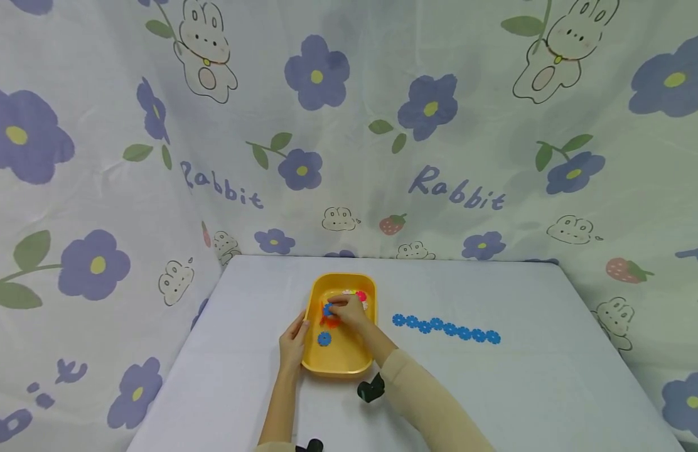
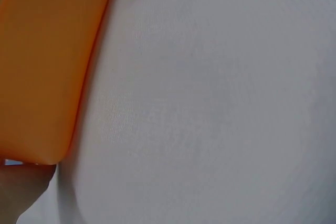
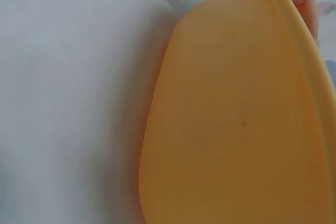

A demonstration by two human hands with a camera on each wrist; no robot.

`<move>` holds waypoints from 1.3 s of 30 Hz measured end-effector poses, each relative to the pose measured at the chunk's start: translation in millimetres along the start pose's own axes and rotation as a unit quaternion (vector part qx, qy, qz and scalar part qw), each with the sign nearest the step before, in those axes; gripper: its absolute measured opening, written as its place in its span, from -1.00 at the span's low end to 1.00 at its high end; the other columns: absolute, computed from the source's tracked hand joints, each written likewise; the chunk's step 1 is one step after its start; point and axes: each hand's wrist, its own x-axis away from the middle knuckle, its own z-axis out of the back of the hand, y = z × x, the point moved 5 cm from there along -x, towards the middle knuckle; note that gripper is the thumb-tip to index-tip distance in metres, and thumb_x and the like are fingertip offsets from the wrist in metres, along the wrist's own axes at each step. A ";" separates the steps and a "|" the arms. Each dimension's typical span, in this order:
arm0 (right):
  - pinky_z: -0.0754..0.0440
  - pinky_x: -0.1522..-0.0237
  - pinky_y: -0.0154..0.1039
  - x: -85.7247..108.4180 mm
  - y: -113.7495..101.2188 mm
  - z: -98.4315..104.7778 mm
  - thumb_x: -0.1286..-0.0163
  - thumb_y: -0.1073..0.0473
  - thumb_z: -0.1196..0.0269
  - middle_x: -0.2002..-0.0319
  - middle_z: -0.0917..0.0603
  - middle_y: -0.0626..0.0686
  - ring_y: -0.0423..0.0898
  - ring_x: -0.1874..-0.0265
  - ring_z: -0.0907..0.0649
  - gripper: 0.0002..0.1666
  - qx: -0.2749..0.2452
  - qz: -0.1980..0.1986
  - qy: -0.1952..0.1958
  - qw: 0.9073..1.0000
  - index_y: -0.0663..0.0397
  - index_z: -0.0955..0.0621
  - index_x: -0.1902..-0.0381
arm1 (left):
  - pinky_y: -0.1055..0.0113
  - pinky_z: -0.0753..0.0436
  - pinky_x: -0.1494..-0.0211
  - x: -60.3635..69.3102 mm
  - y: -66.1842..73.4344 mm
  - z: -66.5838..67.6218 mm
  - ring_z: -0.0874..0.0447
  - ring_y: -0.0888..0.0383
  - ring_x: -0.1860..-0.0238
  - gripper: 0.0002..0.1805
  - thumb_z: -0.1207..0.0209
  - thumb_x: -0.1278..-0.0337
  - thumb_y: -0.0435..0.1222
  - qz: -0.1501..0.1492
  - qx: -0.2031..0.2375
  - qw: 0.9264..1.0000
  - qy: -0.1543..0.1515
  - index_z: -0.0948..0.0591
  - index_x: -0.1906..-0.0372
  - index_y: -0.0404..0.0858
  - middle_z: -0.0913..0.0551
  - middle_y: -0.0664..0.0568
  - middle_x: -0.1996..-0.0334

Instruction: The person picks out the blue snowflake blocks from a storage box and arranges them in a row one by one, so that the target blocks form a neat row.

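In the head view a yellow tray (image 1: 340, 364) stands on the table, its wall large in the left wrist view and the right wrist view. My left hand (image 1: 292, 342) grips the tray's left rim. Inside the tray, my right hand (image 1: 351, 312) pinches a blue snowflake disc (image 1: 327, 309) between thumb and fingers. Just under it lie orange-red pieces (image 1: 330, 322), partly covered. Another blue snowflake disc (image 1: 324, 339) rests flat on the tray floor. Behind the right hand show a pink-red piece (image 1: 361, 295) and some pale ones, partly hidden.
Right of the tray, a wavy row of several blue snowflake discs (image 1: 450, 329) runs across the white table (image 1: 439, 389). A curtain (image 1: 360, 138) printed with flowers and rabbits hangs behind the table and at its sides. Black wrist-camera mounts (image 1: 371, 388) sit by both wrists.
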 end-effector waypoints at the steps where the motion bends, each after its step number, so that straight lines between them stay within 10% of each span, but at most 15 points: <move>1: -0.68 0.21 -0.09 0.4 0.1 0.4 -0.23 0.52 -0.18 0.22 -0.66 0.39 0.18 0.35 -0.71 -0.69 -0.005 -0.003 0.002 1.000 0.58 -0.54 0.04 | 0.52 -0.47 -0.14 0.0 -0.4 -0.3 -0.36 -0.07 -0.25 -0.55 -0.05 -0.34 -0.27 0.001 0.003 1.000 -0.001 -0.43 -0.26 -0.36 -0.42 -0.25 -0.24; 17: -0.69 0.20 -0.18 0.8 -1.4 18.5 -0.30 0.40 -0.19 0.22 -0.65 0.28 0.05 0.33 -0.73 -0.74 -0.042 -0.021 0.017 0.999 0.43 -0.62 0.07 | 0.65 -0.48 -0.01 0.4 -0.7 -0.6 -0.44 0.05 -0.17 -0.58 -0.04 -0.34 -0.30 0.001 0.001 1.000 0.006 -0.45 -0.25 -0.35 -0.45 -0.23 -0.22; 26: -0.64 0.09 -0.17 15.9 -23.6 30.5 -0.33 0.41 -0.14 0.06 -0.61 0.35 0.05 0.24 -0.72 -0.64 -0.101 -0.042 0.010 0.994 0.51 -0.52 -0.06 | 0.57 -0.50 -0.08 0.3 -3.5 0.1 -0.39 -0.04 -0.22 -0.55 -0.05 -0.35 -0.24 0.010 -0.008 1.000 0.007 -0.43 -0.27 -0.32 -0.43 -0.22 -0.24; 39: -0.69 0.23 -0.26 30.6 -34.2 60.7 -0.30 0.35 -0.21 0.33 -0.70 0.13 -0.15 0.42 -0.72 -0.70 -0.089 0.015 0.041 0.995 0.48 -0.59 0.05 | 0.19 -0.42 -0.26 -0.2 -2.0 0.4 -0.33 -0.14 -0.27 -0.54 -0.05 -0.34 -0.26 0.028 -0.010 1.000 -0.008 -0.41 -0.27 -0.36 -0.39 -0.28 -0.26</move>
